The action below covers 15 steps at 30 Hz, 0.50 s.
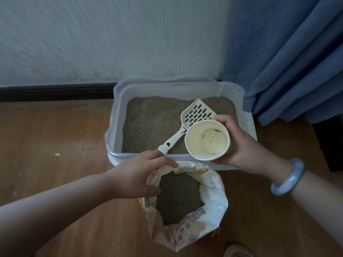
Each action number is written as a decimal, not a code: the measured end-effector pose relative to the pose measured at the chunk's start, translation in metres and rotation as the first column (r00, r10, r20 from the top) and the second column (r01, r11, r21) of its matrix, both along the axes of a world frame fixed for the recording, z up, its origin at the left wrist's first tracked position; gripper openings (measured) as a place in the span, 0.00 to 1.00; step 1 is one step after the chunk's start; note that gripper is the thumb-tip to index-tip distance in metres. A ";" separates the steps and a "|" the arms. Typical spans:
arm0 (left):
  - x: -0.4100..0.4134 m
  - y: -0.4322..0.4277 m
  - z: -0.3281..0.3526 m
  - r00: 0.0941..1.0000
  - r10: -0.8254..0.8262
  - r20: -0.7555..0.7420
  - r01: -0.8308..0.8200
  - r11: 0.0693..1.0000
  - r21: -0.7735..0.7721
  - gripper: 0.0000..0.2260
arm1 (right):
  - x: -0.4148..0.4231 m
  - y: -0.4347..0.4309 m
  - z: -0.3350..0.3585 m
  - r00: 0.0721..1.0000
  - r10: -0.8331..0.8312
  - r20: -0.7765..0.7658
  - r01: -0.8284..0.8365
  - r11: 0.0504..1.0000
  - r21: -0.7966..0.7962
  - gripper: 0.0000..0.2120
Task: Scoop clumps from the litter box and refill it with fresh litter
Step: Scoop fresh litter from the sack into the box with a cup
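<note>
A white litter box [118, 115] full of tan granules stands against the wall. A white slotted scoop [194, 115] lies in it, its handle resting on the near rim. Just in front stands an open litter bag [213, 201] with brown granules inside. My left hand [141, 175] pinches the bag's upper left edge and holds it open. My right hand [239, 147] grips an empty cream paper cup [196, 141], tilted with its mouth toward me, above the box's near rim and the bag's opening. A pale bangle circles my right wrist.
Wood floor [55, 138] spreads to the left of the box. A blue curtain [289, 58] hangs at the right, touching the box's far corner. A dark baseboard [55, 91] runs along the white wall. A slipper tip [237, 251] shows at the bottom edge.
</note>
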<state>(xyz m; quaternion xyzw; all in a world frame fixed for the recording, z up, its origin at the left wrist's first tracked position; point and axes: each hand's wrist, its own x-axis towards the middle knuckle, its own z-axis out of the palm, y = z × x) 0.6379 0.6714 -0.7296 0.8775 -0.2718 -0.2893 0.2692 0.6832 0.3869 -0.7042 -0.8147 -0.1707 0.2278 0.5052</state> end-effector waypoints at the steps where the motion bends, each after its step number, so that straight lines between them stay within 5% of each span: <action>1: 0.000 0.000 0.000 1.000 -0.002 0.001 0.002 1.000 0.003 0.32 | -0.001 0.003 0.005 1.000 0.012 0.007 -0.013 1.000 0.018 0.38; 8: 0.000 0.001 -0.003 0.997 -0.018 0.068 0.019 1.000 -0.009 0.34 | -0.020 0.016 0.030 0.934 0.285 -0.217 -0.289 0.957 0.014 0.41; 12: -0.001 0.001 -0.001 0.999 -0.001 0.038 0.002 1.000 -0.020 0.32 | -0.032 0.022 0.022 0.835 0.495 -0.240 -0.549 0.783 -0.293 0.40; 15: -0.001 0.001 -0.001 1.000 0.008 0.016 -0.007 1.000 -0.014 0.33 | -0.043 0.029 0.015 0.814 0.547 -0.198 -0.546 0.602 -0.583 0.39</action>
